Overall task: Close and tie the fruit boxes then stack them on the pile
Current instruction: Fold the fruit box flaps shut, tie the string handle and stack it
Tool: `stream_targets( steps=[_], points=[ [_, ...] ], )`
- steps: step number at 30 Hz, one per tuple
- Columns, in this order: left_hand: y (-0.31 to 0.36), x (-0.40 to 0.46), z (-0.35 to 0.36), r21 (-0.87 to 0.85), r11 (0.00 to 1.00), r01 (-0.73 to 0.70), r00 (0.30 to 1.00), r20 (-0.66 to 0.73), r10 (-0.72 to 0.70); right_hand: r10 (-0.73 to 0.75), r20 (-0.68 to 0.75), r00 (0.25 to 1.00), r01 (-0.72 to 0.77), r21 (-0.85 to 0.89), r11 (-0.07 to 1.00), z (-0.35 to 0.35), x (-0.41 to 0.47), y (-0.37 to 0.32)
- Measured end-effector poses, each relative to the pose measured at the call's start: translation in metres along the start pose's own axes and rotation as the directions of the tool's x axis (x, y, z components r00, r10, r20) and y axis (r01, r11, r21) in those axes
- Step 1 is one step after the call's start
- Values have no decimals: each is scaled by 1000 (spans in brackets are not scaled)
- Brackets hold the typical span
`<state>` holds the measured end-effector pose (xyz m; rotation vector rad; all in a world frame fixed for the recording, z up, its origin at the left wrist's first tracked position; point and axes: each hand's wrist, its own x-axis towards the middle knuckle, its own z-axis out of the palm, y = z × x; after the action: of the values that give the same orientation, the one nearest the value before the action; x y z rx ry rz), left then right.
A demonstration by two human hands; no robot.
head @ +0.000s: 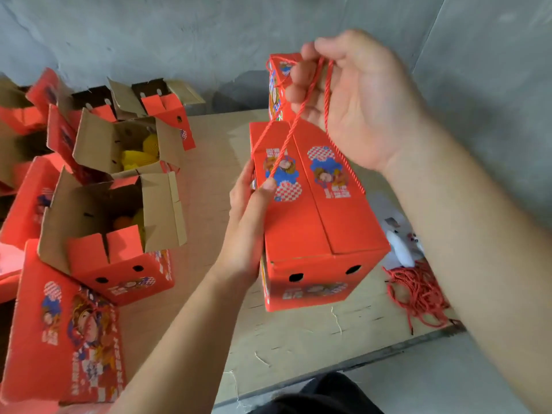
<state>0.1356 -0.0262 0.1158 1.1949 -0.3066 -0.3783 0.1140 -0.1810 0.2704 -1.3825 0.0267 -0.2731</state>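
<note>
- The right hand point(355, 97), raised above the box, has its grip pinched on the red cord point(301, 112) near its top; the left hand point(254, 204) pinches the cord's lower end against the closed box point(310, 204), at the left edge of its lid.
- That box stands on the board point(209, 204) on the floor, flaps shut, seam running lengthways.
- To tie well, I'd keep the cord taut between both hands so it doesn't slip off the lid.
- Judged risk: slack lets the flaps spring open.
- Open boxes point(113, 222) with fruit wait at left; spare cords point(418, 294) lie at right.
</note>
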Motion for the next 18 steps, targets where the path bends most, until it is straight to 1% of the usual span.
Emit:
stream_targets(
  steps=[2,3,4,5,7,8,9,10,11,12,13,14,15,16,17,18],
  points=[
    [19,27,14,18,995,-95,993,74,94,-67,-7,998,66,-41,997,-3,21,-26],
    [25,43,20,20,993,-118,990,74,116,-98,-4,995,98,-76,992,-7,32,-35],
    [29,60,26,35,992,-122,992,45,120,-127,-8,992,125,-113,986,-13,44,-41],
    [31,76,32,55,992,-115,993,19,114,-158,-28,987,153,-150,977,-20,56,-43],
    [28,100,46,117,989,-86,996,-17,88,-216,-115,970,185,-233,955,-39,79,-36],
    [21,108,53,162,985,-61,997,-27,66,-238,-146,960,184,-310,933,-51,88,-26],
    [9,113,61,196,980,-24,999,-22,29,-255,-159,954,162,-444,881,-65,94,-12],
    [-6,114,68,217,976,20,1000,-3,-20,-245,-147,958,107,-613,783,-81,97,7],
    [-21,113,75,232,970,65,997,29,-74,-186,-127,974,23,-763,645,-97,95,27],
    [-34,110,82,240,966,99,992,47,-113,-91,-122,988,-61,-866,496,-114,88,48],
    [-46,109,86,236,965,111,991,42,-124,-8,-126,992,-116,-928,355,-131,78,69],
    [-54,108,90,217,971,103,993,26,-111,20,-138,990,-138,-959,247,-146,66,88],
    [-59,110,94,192,977,91,996,-2,-93,-13,-155,988,-149,-969,199,-156,54,105],
    [-62,110,97,170,982,86,996,-29,-82,-80,-184,980,-161,-958,238,-163,45,118],
    [-66,112,100,143,986,87,995,-59,-80,-134,-220,966,-168,-932,320,-165,41,127],
    [-69,112,102,111,990,90,993,-87,-80,-178,-243,954,-164,-914,371,-165,41,132]
  ],
)
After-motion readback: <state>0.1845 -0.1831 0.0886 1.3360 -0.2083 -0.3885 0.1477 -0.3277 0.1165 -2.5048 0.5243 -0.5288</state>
